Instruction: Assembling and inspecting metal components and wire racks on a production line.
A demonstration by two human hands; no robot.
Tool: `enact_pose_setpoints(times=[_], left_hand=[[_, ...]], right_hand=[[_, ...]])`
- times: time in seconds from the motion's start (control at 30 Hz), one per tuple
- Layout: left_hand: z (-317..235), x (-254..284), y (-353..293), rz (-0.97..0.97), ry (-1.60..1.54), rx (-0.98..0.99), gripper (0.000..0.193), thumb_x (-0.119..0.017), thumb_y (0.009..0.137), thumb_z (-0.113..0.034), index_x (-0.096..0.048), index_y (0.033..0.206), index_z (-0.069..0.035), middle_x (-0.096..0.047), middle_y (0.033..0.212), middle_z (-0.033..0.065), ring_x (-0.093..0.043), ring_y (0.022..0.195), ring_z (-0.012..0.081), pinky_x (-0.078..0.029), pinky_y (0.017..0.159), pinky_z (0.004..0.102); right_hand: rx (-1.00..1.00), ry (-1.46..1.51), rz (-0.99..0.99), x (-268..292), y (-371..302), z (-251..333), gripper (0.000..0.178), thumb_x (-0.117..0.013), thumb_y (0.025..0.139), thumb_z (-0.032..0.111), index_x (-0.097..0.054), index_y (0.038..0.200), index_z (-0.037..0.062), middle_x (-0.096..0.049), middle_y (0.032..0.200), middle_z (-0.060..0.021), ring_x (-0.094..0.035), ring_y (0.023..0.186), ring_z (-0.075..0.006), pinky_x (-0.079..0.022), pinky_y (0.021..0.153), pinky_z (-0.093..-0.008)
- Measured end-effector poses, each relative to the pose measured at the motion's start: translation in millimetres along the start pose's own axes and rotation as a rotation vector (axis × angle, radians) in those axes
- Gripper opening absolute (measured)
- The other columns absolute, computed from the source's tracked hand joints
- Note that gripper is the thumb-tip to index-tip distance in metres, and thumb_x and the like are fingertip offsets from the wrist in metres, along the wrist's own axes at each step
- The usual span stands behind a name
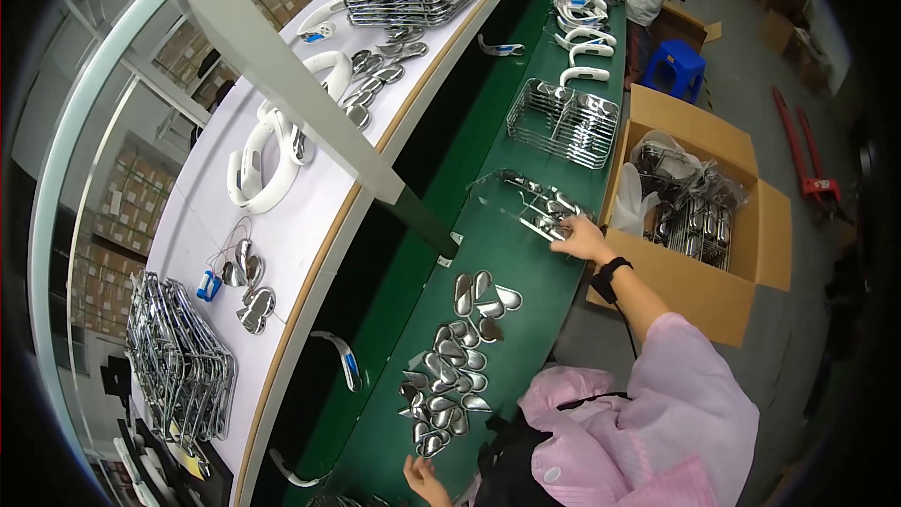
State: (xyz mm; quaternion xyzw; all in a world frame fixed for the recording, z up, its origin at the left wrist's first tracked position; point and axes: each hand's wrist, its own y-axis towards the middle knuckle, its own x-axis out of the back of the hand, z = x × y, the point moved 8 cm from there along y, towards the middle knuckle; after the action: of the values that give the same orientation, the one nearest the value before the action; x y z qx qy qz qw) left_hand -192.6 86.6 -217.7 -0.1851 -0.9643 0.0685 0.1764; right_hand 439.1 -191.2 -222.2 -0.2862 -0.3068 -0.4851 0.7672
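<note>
A loose pile of shiny, teardrop-shaped silver metal pieces (453, 357) covers the green worktop in front of me. Beyond it lies a small wire rack (535, 199) with similar silver pieces, and what looks like clear plastic film around it. My right hand (584, 239) reaches forward, its fingers bent and closed on the rack's near right end. The exact grip is partly hidden. At the lower edge, my left hand (424, 482) is beside the near end of the pile, fingers apart, holding nothing I can see.
A wire basket (563, 122) with silver pieces stands farther along. On the right, an open cardboard box (694, 299) holds more filled baskets. White curved devices (589, 75) line the far belt. Stacked metal racks (183, 361) sit on the left white shelf, behind a post (282, 75).
</note>
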Motion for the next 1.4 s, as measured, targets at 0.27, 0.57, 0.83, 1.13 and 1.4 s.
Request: enact_pose_setpoints(times=[0.27,0.57,0.83,1.13,1.4], left_hand=[[-134.7,-154.4,44.2,0.379,-0.184,0.008,0.042,-0.048,0.1,-0.026,-0.042,0.131,0.002,-0.06,0.111,0.0143,-0.06,0.099,0.0217,-0.052,0.085,0.0344],[-171.0,-181.3,17.4,0.424,-0.852,0.398,0.078,-0.017,0.094,-0.066,-0.034,0.141,-0.006,-0.058,0.117,0.023,-0.061,0.1,0.0369,-0.056,0.077,0.0533],[-110.7,-53.1,-20.1,0.004,-0.866,0.414,0.073,-0.015,0.094,-0.066,-0.041,0.126,-0.005,-0.063,0.102,0.0235,-0.066,0.085,0.0326,-0.057,0.062,0.0441],[-80.8,30.3,-35.6,-0.079,-0.982,0.42,0.068,-0.022,0.095,-0.064,-0.042,0.125,-0.007,-0.064,0.096,0.0173,-0.066,0.074,0.0233,-0.056,0.054,0.0337],[-63.4,67.1,-9.8,-0.074,-0.935,0.418,0.058,-0.029,0.098,-0.057,-0.05,0.121,-0.008,-0.062,0.08,0.0035,-0.065,0.075,0.0205,-0.056,0.056,0.0357]], right_hand=[[-0.155,1.257,0.753,41.8,-123.1,70.2,0.06,-0.044,0.088,0.047,-0.056,0.118,-0.004,-0.065,0.097,-0.0141,-0.062,0.073,-0.0213,-0.05,0.068,-0.0316],[-0.344,1.796,1.432,-68.7,-207.6,193.6,0.07,-0.038,0.086,0.055,-0.049,0.125,-0.0028,-0.056,0.117,-0.0274,-0.059,0.09,-0.0372,-0.052,0.066,-0.0452],[-0.073,1.196,1.341,-142.3,-251.8,256.6,0.058,-0.031,0.099,0.051,-0.05,0.123,0.0014,-0.064,0.097,-0.0174,-0.064,0.081,-0.0237,-0.053,0.074,-0.0333],[-0.072,1.339,1.736,-166.1,-321.4,366.3,0.057,-0.052,0.09,0.024,-0.036,0.141,0.0034,-0.046,0.139,-0.0121,-0.049,0.118,-0.0219,-0.04,0.099,-0.0337],[0.101,1.464,1.726,-203.4,-347.1,385.1,0.034,-0.062,0.091,0.025,-0.056,0.114,0.0007,-0.059,0.112,-0.0071,-0.056,0.104,-0.0176,-0.046,0.089,-0.0299]])
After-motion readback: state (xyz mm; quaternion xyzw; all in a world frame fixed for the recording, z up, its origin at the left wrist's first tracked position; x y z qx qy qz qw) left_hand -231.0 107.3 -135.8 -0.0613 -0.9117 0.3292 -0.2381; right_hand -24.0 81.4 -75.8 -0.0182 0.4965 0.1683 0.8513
